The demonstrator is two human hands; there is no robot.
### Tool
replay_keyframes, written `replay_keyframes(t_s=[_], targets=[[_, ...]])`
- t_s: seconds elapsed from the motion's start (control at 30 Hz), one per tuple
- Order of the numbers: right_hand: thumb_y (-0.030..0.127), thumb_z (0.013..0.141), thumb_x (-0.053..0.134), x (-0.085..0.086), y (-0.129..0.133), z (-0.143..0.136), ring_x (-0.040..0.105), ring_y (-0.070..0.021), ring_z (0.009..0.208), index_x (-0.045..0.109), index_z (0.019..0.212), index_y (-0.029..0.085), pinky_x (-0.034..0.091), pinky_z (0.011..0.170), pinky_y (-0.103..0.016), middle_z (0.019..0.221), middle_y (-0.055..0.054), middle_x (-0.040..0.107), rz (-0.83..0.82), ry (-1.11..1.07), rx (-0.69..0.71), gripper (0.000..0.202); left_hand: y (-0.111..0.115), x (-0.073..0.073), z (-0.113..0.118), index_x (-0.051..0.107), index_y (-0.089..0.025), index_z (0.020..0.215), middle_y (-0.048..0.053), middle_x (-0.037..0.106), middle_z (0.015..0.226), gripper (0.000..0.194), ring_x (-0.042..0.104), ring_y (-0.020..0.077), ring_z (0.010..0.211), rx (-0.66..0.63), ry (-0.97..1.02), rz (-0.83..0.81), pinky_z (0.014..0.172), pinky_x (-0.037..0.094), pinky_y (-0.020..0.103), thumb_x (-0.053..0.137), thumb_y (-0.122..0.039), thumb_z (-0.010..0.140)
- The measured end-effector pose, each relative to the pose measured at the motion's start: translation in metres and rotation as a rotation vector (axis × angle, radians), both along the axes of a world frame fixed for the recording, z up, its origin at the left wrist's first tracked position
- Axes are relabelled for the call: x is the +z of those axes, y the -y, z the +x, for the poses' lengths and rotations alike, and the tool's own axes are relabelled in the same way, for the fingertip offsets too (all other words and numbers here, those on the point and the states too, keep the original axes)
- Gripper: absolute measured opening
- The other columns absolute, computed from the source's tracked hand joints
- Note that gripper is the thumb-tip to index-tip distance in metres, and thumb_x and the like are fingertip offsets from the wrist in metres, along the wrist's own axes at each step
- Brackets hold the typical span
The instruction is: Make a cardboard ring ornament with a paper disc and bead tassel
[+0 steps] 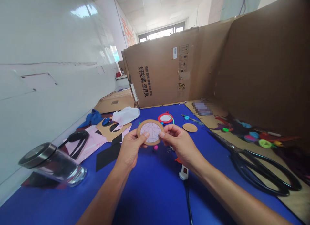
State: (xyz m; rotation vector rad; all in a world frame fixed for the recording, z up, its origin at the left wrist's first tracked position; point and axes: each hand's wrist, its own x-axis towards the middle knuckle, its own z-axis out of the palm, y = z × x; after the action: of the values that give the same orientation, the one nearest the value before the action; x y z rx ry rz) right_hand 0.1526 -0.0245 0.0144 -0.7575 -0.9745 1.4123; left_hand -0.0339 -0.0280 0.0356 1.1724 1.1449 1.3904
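Note:
Between my two hands, above the blue table, is a round disc [150, 132] with a brown cardboard rim and a lilac, dark-veined centre. My left hand [130, 147] pinches its left edge, thumb on the face. At the right edge, my right hand [178, 141] grips the rim between thumb and fingertips. Just behind the disc lies a red ring with a white centre [165, 117]. A plain cardboard oval [190, 127] rests to its right. Below the disc shows a small pink bead [155, 148]. A white corded tool [183, 172] lies below my right hand, partly hidden.
A glass bottle [55, 163] stands tilted in view at left, near cloth and paper scraps [88, 139]. Large black scissors [256, 168] lie at right. Beyond them are colourful thread spools [252, 138]. Tall cardboard walls [162, 76] enclose the back and right. A pen-like tool [193, 119] lies behind.

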Motion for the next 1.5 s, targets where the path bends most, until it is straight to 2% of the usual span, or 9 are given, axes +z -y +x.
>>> replay_keyframes(t_s=[0.13, 0.3, 0.5, 0.63, 0.77, 0.93, 1.13, 1.33, 1.5], targets=[[0.052, 0.059, 0.105, -0.001, -0.001, 0.000, 0.056, -0.0117, 0.062, 0.070, 0.084, 0.022, 0.043, 0.060, -0.026, 0.071, 0.003, 0.068, -0.027, -0.024, 0.020, 0.053, 0.000, -0.003, 0.003, 0.087, -0.013, 0.094, 0.010, 0.081, 0.085, 0.046, 0.065, 0.0141, 0.064, -0.012, 0.016, -0.023, 0.051, 0.049, 0.021, 0.103, -0.042, 0.062], [0.058, 0.066, 0.101, -0.005, -0.004, 0.002, 0.057, -0.0129, 0.063, 0.070, 0.087, 0.022, 0.043, 0.061, -0.028, 0.072, 0.003, 0.068, -0.012, 0.018, -0.006, 0.052, -0.001, -0.006, 0.003, 0.085, -0.013, 0.091, 0.009, 0.080, 0.081, 0.042, 0.062, 0.0129, 0.060, -0.021, -0.010, -0.036, 0.046, 0.044, 0.021, 0.101, -0.040, 0.063], [0.066, 0.068, 0.099, -0.010, -0.007, 0.004, 0.059, -0.0127, 0.065, 0.072, 0.087, 0.021, 0.046, 0.061, -0.026, 0.073, 0.002, 0.067, -0.036, -0.032, -0.022, 0.055, -0.001, -0.006, 0.002, 0.084, -0.012, 0.093, 0.009, 0.079, 0.075, 0.043, 0.065, 0.0136, 0.056, -0.039, -0.009, -0.080, 0.046, 0.043, 0.021, 0.099, -0.041, 0.066], [0.071, 0.076, 0.092, -0.014, -0.010, 0.006, 0.062, -0.0140, 0.071, 0.075, 0.092, 0.021, 0.049, 0.064, -0.026, 0.082, 0.000, 0.070, -0.020, -0.054, -0.018, 0.056, -0.001, -0.006, 0.003, 0.083, -0.012, 0.090, 0.007, 0.076, 0.073, 0.040, 0.062, 0.0122, 0.054, -0.027, -0.010, -0.072, 0.044, 0.042, 0.020, 0.100, -0.039, 0.065], [0.067, 0.086, 0.086, -0.016, -0.010, 0.007, 0.061, -0.0154, 0.076, 0.074, 0.092, 0.022, 0.047, 0.066, -0.027, 0.086, 0.000, 0.071, 0.064, 0.050, -0.047, 0.047, -0.001, -0.007, 0.004, 0.083, -0.012, 0.087, 0.006, 0.075, 0.069, 0.040, 0.061, 0.0122, 0.053, -0.036, -0.031, -0.073, 0.044, 0.042, 0.020, 0.100, -0.040, 0.064], [0.062, 0.081, 0.090, -0.016, -0.010, 0.007, 0.057, -0.0152, 0.072, 0.070, 0.085, 0.022, 0.044, 0.065, -0.029, 0.080, 0.002, 0.067, 0.091, 0.115, -0.086, 0.044, -0.001, -0.007, 0.005, 0.084, -0.012, 0.088, 0.007, 0.075, 0.069, 0.040, 0.061, 0.0123, 0.053, -0.049, -0.053, -0.067, 0.044, 0.042, 0.020, 0.099, -0.041, 0.066], [0.063, 0.085, 0.085, -0.017, -0.012, 0.008, 0.059, -0.0162, 0.075, 0.071, 0.088, 0.023, 0.046, 0.068, -0.029, 0.084, 0.001, 0.069, 0.094, 0.141, -0.089, 0.042, -0.001, -0.010, 0.004, 0.084, -0.013, 0.089, 0.006, 0.075, 0.069, 0.038, 0.063, 0.0131, 0.053, -0.048, -0.086, -0.073, 0.045, 0.043, 0.021, 0.098, -0.041, 0.068], [0.066, 0.080, 0.086, -0.016, -0.014, 0.011, 0.063, -0.0167, 0.075, 0.070, 0.088, 0.023, 0.047, 0.065, -0.029, 0.087, -0.002, 0.072, 0.041, 0.100, -0.158, 0.047, -0.003, -0.010, 0.003, 0.081, -0.013, 0.087, 0.006, 0.074, 0.067, 0.038, 0.062, 0.0125, 0.051, -0.028, -0.033, -0.084, 0.045, 0.043, 0.021, 0.098, -0.041, 0.067], [0.059, 0.078, 0.086, -0.011, -0.017, 0.015, 0.064, -0.0165, 0.074, 0.070, 0.088, 0.022, 0.049, 0.063, -0.028, 0.087, -0.003, 0.073, 0.017, 0.136, -0.172, 0.041, -0.004, -0.008, 0.002, 0.081, -0.013, 0.095, 0.006, 0.076, 0.071, 0.044, 0.063, 0.0123, 0.051, -0.014, 0.017, -0.104, 0.045, 0.043, 0.020, 0.099, -0.040, 0.066]])
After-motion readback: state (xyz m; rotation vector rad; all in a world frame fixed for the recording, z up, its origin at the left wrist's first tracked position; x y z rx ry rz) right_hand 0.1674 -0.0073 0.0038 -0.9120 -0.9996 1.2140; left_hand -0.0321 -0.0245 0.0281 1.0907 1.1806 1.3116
